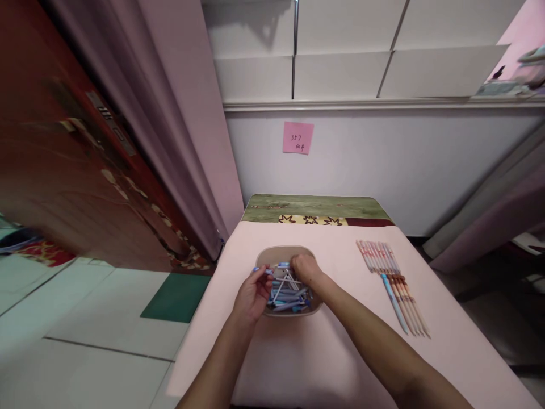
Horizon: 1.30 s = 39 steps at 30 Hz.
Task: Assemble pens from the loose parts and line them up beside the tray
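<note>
A beige plastic bin (316, 307) stands on the pink-covered table, holding a jumble of blue and white pen parts (287, 295). My left hand (253, 295) is at the bin's left rim, thumb and fingers pinching a small blue pen part (267, 271). Inside the bin's right side, my right hand (305, 269) is closed with its fingers curled down. A short blue piece (283, 265) shows at its fingertips; whether the hand grips it is hidden.
On the table's right lie a row of pink-and-white pens (378, 257), several brown-topped pens (409, 307) and one light-blue pen (395, 304). A pink note (298, 138) is stuck on the wall behind. A red-brown door (85, 170) stands left.
</note>
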Tool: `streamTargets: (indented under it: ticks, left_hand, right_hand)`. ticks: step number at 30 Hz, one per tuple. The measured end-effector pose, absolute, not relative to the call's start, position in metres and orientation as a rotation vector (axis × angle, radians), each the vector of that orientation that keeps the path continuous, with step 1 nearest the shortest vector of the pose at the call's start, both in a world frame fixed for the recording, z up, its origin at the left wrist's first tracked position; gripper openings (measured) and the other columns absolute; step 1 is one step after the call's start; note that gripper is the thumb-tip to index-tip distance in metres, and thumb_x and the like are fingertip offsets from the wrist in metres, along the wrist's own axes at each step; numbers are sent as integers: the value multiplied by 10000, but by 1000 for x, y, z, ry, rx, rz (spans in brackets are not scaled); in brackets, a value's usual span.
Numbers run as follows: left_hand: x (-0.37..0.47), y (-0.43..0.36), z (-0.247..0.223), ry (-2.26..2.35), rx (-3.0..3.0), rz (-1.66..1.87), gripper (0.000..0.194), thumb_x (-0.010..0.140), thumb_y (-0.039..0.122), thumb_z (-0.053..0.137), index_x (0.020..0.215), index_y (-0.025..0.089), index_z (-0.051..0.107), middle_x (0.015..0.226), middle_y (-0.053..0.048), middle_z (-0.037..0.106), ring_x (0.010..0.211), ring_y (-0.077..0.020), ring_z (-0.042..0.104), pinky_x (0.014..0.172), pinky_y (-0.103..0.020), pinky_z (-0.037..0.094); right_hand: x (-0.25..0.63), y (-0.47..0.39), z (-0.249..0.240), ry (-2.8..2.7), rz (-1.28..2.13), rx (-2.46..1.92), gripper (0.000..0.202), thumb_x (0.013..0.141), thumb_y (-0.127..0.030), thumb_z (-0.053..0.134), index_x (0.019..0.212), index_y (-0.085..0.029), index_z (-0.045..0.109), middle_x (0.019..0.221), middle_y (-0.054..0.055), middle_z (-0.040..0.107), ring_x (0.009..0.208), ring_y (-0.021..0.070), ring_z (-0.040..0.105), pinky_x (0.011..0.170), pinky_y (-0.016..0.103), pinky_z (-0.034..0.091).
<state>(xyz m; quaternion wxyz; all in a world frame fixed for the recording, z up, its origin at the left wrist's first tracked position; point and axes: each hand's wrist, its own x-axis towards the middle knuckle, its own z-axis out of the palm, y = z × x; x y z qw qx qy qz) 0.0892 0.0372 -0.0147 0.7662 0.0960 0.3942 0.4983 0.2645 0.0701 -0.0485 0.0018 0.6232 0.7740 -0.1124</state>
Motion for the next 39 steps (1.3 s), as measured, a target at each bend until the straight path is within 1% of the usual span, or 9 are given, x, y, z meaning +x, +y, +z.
streamTargets:
  ticks: [5, 9, 14, 18, 20, 24, 27, 33, 39]
  left_hand:
    - [80, 39, -10, 792, 147, 1091, 202, 859, 29, 452, 784, 53, 639, 679, -92, 647, 560, -99, 603, 470, -153, 493]
    - [78, 39, -10, 784, 149, 1104, 192, 866, 33, 464, 777, 51, 633, 696, -94, 650, 555, -83, 592, 445, -127, 473]
    - [85, 31, -10, 739, 136, 1036, 134, 859, 43, 505, 795, 62, 621, 715, -75, 641, 521, -63, 553, 382, -111, 416]
    - [96, 26, -8, 735, 71, 984, 124, 869, 64, 509, 796, 69, 608, 720, -80, 636, 499, -50, 525, 350, -96, 367]
    - [103, 24, -6, 727, 49, 956, 115, 873, 79, 513, 811, 70, 609, 717, -80, 634, 490, -48, 516, 344, -96, 359]
    - [114, 19, -6, 737, 83, 936, 85, 861, 88, 539, 812, 76, 607, 690, -66, 625, 492, -57, 524, 349, -104, 368]
    - [120, 14, -6, 759, 115, 941, 64, 842, 81, 564, 795, 77, 606, 663, -49, 615, 489, -57, 524, 350, -107, 371]
    - [123, 10, -8, 796, 172, 968, 50, 772, 79, 655, 780, 97, 608, 654, -25, 614, 482, -55, 530, 356, -113, 387]
    - [126, 7, -13, 814, 239, 998, 133, 725, 85, 704, 819, 116, 615, 651, -1, 610, 483, -54, 542, 372, -113, 402]
  right_hand:
    - [260, 71, -47, 2474, -305, 1744, 255, 852, -96, 470, 904, -87, 719, 938, 198, 715, 901, 262, 682, 776, 323, 497]
    - [259, 71, -43, 2491, -271, 1692, 225, 849, -119, 487, 909, -87, 702, 956, 205, 707, 911, 259, 678, 775, 319, 495]
    - [267, 59, -24, 2503, -229, 1884, 250, 829, -117, 487, 1030, -95, 634, 915, 181, 708, 837, 242, 680, 724, 293, 475]
    - [274, 32, -6, 2540, -263, 2120, 197, 819, -148, 474, 965, -162, 605, 838, 78, 703, 759, 177, 655, 672, 239, 450]
    - [273, 17, -2, 2673, -548, 2318, 157, 788, -133, 481, 882, -182, 597, 733, 8, 671, 654, 124, 619, 614, 193, 436]
    - [264, -9, -1, 2726, -1486, 2688, 65, 754, -207, 561, 798, -179, 599, 592, -35, 596, 526, 105, 550, 501, 178, 417]
    - [257, -19, 0, 2668, -1720, 2751, 104, 763, -276, 600, 788, -176, 616, 609, -20, 627, 526, 110, 563, 506, 188, 431]
    - [255, -24, 2, 2735, -1271, 2767, 110, 783, -280, 582, 780, -198, 656, 608, -12, 661, 539, 125, 591, 534, 202, 445]
    - [256, -27, 3, 2771, -1103, 2713, 106, 783, -230, 586, 805, -224, 689, 715, -1, 709, 648, 144, 647, 630, 216, 473]
